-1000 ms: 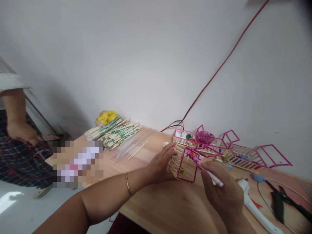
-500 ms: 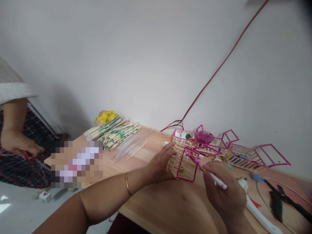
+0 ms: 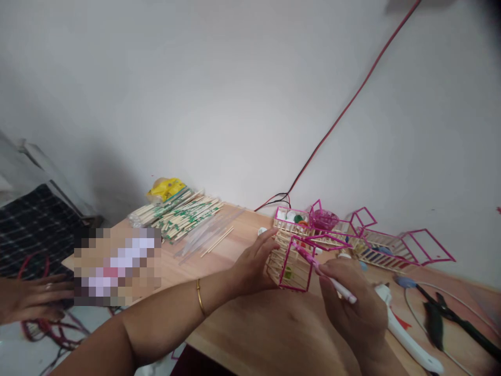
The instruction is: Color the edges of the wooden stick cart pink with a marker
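A small crate of thin wooden sticks (image 3: 278, 269), its end frame painted pink, is tilted on the table with the painted end toward my right side. My left hand (image 3: 254, 266) is closed around its left side; some of the fingers are hidden behind it. Pinched in my right hand (image 3: 352, 303) is a paintbrush (image 3: 341, 290) with a white handle and pink paint along its front part. The brush tip meets the upper part of the pink frame. Behind the crate, a pink-rimmed stick box (image 3: 287, 219) holds white and coloured caps.
Bundled chopsticks (image 3: 191, 216) in green-marked wrappers lie left, beside a yellow packet (image 3: 168, 188). A pink bowl (image 3: 325, 220) and more pink stick frames (image 3: 428, 245) line the wall. A glue gun (image 3: 407, 331) and dark pliers (image 3: 450, 313) lie right. Another person's hand (image 3: 35, 297) is far left.
The brush stays at the frame's upper part, with little movement of my hands. The view has shifted slightly. At far left, the other person's hand has moved lower, beside red cords.
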A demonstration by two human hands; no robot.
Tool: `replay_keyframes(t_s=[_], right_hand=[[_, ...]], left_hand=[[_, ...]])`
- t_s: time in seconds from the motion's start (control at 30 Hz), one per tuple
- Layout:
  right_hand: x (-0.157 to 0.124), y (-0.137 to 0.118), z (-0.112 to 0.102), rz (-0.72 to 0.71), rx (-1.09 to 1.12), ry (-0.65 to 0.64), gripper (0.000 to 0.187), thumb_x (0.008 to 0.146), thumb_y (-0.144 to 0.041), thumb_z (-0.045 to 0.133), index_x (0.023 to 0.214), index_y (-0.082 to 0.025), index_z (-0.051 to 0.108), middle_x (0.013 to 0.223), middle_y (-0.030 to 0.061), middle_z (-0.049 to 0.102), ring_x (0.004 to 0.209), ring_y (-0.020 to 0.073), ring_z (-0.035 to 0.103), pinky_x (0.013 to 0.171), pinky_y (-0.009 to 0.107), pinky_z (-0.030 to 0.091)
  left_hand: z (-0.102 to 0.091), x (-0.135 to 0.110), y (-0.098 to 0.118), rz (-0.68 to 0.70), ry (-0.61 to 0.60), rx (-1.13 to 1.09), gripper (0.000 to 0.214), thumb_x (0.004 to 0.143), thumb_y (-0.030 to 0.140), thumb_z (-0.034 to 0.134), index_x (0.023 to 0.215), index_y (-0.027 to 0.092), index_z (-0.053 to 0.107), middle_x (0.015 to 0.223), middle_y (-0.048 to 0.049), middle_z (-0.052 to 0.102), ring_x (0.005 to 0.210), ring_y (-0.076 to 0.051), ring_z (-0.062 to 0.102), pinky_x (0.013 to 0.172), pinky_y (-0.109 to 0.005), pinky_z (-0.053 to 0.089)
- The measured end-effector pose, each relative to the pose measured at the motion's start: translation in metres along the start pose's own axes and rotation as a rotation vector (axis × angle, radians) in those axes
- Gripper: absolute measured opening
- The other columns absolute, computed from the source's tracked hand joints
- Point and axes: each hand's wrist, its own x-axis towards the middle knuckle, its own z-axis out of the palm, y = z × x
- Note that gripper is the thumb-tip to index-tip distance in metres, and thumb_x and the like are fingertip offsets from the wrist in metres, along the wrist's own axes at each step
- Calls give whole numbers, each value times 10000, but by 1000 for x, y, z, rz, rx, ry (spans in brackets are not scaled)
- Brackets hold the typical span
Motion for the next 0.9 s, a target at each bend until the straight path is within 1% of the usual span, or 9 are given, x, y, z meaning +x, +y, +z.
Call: replay_keyframes(t_s=[0.07, 0.2, 0.3, 0.43, 0.6, 0.73, 0.8, 0.9], right_hand=[[0, 0, 0, 1, 4, -24, 132, 885, -137, 581, 978, -223, 618, 774, 19, 660, 714, 166, 631, 684, 327, 507], [-6, 3, -1, -11, 25, 53, 241, 843, -99, 617, 1050, -223, 628, 822, 32, 673, 773, 187, 643, 716, 353, 512], [-11, 5, -2, -10, 22, 68, 272, 827, -96, 636, 1062, -232, 633, 828, 23, 676, 767, 184, 640, 737, 362, 510], [-12, 6, -2, 19, -20, 67, 258, 839, -114, 640, 1054, -256, 636, 837, 16, 680, 768, 184, 643, 735, 359, 511], [-6, 3, -2, -26, -48, 74, 239, 853, -113, 632, 1058, -233, 618, 832, 26, 673, 778, 182, 650, 721, 347, 516], [-2, 2, -1, -36, -65, 12, 166, 873, -133, 606, 1002, -239, 615, 796, 21, 667, 745, 177, 643, 690, 335, 510], [-3, 2, -2, -64, -41, 4, 206, 855, -109, 615, 1017, -237, 613, 805, 15, 662, 747, 169, 637, 713, 337, 518], [-7, 4, -3, -53, -27, 62, 285, 824, -69, 632, 1058, -233, 618, 847, 22, 664, 779, 174, 642, 745, 353, 524]], left_hand=[[0, -1, -1, -15, -7, 5, 874, 711, 490, 822, 1373, 211, 325, 1443, -239, 456, 1391, -346, 483, 1075, -537, 521], [1, -4, -3, -27, -11, 13, 841, 713, 482, 820, 1345, 205, 338, 1457, -250, 442, 1400, -351, 473, 1082, -545, 513], [1, -3, -3, -27, -6, 17, 813, 725, 481, 809, 1332, 203, 345, 1456, -250, 445, 1399, -345, 475, 1079, -541, 516], [1, -3, -3, -28, -6, 12, 799, 724, 485, 808, 1316, 198, 355, 1440, -246, 456, 1386, -337, 489, 1066, -521, 528], [1, -4, -3, -42, -29, 11, 836, 707, 481, 820, 1329, 206, 334, 1439, -248, 442, 1387, -353, 480, 1080, -547, 505], [1, -4, -3, -41, -22, -19, 831, 713, 446, 821, 1338, 223, 322, 1455, -243, 432, 1387, -350, 481, 1081, -542, 502], [0, -3, -2, -23, -13, -21, 830, 719, 443, 819, 1343, 217, 321, 1450, -249, 436, 1391, -347, 477, 1078, -532, 506], [-1, -2, -2, -17, -18, -17, 842, 716, 458, 820, 1347, 202, 325, 1434, -258, 445, 1389, -349, 477, 1078, -526, 507]])
